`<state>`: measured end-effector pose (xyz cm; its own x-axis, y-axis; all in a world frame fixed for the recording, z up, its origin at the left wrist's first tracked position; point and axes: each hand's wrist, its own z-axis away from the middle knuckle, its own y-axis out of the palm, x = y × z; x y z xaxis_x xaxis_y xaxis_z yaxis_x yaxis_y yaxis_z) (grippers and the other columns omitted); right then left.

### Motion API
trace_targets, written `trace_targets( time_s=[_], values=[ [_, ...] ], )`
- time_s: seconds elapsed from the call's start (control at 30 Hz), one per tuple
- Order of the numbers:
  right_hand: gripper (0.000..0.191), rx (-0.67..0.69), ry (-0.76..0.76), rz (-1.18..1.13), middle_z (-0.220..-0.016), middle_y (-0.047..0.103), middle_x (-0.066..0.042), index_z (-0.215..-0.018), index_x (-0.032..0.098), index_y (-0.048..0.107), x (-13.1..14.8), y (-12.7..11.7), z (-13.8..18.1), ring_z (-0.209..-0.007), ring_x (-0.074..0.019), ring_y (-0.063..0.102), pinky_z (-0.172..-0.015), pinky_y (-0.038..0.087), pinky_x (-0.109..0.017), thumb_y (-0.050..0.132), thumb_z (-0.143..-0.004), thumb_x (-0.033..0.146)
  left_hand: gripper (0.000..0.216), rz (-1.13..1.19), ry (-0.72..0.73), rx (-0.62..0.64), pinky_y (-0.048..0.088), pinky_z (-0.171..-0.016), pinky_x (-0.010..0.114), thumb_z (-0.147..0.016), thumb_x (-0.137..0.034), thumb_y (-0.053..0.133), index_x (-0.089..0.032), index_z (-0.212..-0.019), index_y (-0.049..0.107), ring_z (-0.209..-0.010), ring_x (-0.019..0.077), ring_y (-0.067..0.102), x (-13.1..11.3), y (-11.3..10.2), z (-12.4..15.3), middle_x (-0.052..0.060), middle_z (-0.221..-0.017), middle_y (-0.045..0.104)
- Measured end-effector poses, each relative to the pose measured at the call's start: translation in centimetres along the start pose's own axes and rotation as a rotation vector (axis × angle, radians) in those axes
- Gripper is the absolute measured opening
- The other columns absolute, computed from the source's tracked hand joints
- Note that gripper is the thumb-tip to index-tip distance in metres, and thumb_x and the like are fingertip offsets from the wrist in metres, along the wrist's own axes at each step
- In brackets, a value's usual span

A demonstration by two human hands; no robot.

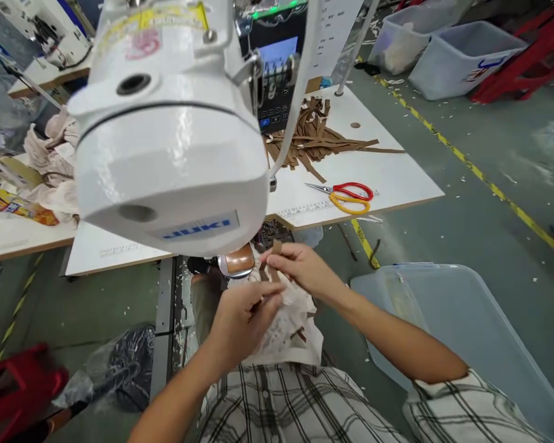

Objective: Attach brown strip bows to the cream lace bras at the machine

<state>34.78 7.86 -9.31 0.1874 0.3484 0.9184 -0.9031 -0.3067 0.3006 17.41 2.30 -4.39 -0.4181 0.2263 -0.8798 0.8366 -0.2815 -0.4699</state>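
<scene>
Below the head of a white sewing machine [166, 135], both my hands work over my lap. My left hand [242, 320] is closed, pinching a white lace-trimmed fabric piece [289, 335] that lies on my checked clothing. My right hand [300, 267] is closed too, its fingertips pinching a short brown strip [273, 258] against the top of that fabric. The two hands almost touch. More small brown strips show on the fabric.
On the white table [397, 178] lie red-and-yellow scissors [348, 195] and a heap of brown strips [314, 138]. A control panel [274, 74] stands behind the machine. A pale plastic bin [461, 326] sits at my right, more bins [461, 58] farther back, pink fabric [50, 160] at left.
</scene>
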Motion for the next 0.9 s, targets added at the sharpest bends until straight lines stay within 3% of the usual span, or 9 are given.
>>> trace_targets(
  time_s=[0.1,0.2,0.3,0.4,0.53,0.63,0.77,0.9],
  values=[
    [0.039,-0.02,-0.087,0.081,-0.063,0.063,0.001,-0.093,0.016,0.074,2.3,-0.7,-1.9,-0.054,-0.0093,0.055,-0.052,0.045,-0.022,0.079,-0.077,0.051,0.025,-0.429,0.228,-0.301,0.05,-0.075,0.02,-0.097,-0.019,0.056,-0.018,-0.115,0.074,-0.086,0.014,0.072,1.3,-1.2,0.1,0.006,-0.098,0.078],
    [0.033,0.017,-0.107,0.169,-0.069,0.069,-0.002,-0.09,0.016,0.071,3.6,-0.9,-3.2,-0.061,-0.0114,0.062,-0.056,0.049,-0.023,0.076,-0.079,0.047,0.026,-0.727,0.17,-0.445,0.045,-0.062,0.019,-0.099,-0.022,0.054,-0.02,-0.116,0.074,-0.08,0.0132,0.069,2.4,-1.9,0.2,0.005,-0.09,0.075],
    [0.024,-0.029,-0.137,0.325,-0.066,0.067,0.0,-0.087,0.017,0.067,4.1,-0.5,-4.0,-0.058,-0.0122,0.061,-0.051,0.044,-0.023,0.074,-0.081,0.04,0.029,-0.795,0.034,-0.405,0.039,-0.053,0.021,-0.1,-0.028,0.052,-0.022,-0.119,0.074,-0.071,0.0123,0.066,2.5,-2.2,0.4,0.003,-0.082,0.072],
    [0.016,-0.076,-0.271,0.497,-0.069,0.065,0.0,-0.08,0.018,0.064,4.2,0.2,-4.6,-0.061,-0.0136,0.059,-0.055,0.044,-0.025,0.071,-0.082,0.032,0.031,-0.685,-0.068,-0.322,0.047,-0.061,0.021,-0.101,-0.032,0.051,-0.024,-0.122,0.073,-0.077,0.0141,0.07,2.3,-2.9,0.6,0.004,-0.091,0.076],
    [0.01,-0.136,-0.48,0.614,-0.095,0.068,-0.005,-0.08,0.018,0.065,4.1,1.1,-5.6,-0.084,-0.0187,0.061,-0.075,0.05,-0.031,0.068,-0.081,0.027,0.034,-0.424,-0.139,-0.201,0.055,-0.079,0.023,-0.1,-0.037,0.051,-0.027,-0.126,0.07,-0.101,0.0187,0.073,3.2,-4.3,0.7,0.004,-0.122,0.075],
    [0.008,-0.156,-0.583,0.674,-0.112,0.065,-0.008,-0.081,0.018,0.064,4.0,1.5,-6.2,-0.092,-0.0201,0.059,-0.079,0.049,-0.033,0.065,-0.081,0.025,0.037,-0.354,-0.147,-0.135,0.057,-0.081,0.025,-0.099,-0.039,0.052,-0.025,-0.129,0.068,-0.102,0.0206,0.073,4.2,-5.1,0.7,0.005,-0.122,0.075],
    [0.017,-0.122,-0.562,0.739,-0.092,0.061,-0.004,-0.068,0.019,0.054,4.1,1.9,-6.7,-0.077,-0.0166,0.053,-0.07,0.045,-0.031,0.057,-0.084,0.023,0.042,-0.283,-0.132,-0.074,0.059,-0.086,0.029,-0.096,-0.039,0.056,-0.025,-0.135,0.064,-0.109,0.0238,0.072,5.0,-5.4,0.6,0.007,-0.121,0.075],
    [0.022,-0.075,-0.526,0.752,-0.079,0.054,-0.003,-0.064,0.02,0.047,4.2,2.0,-7.0,-0.078,-0.0179,0.052,-0.069,0.043,-0.031,0.054,-0.085,0.022,0.044,-0.111,-0.184,-0.092,0.056,-0.098,0.033,-0.097,-0.038,0.055,-0.024,-0.139,0.061,-0.127,0.025,0.063,4.3,-4.9,0.9,0.009,-0.138,0.067]
  ],
)
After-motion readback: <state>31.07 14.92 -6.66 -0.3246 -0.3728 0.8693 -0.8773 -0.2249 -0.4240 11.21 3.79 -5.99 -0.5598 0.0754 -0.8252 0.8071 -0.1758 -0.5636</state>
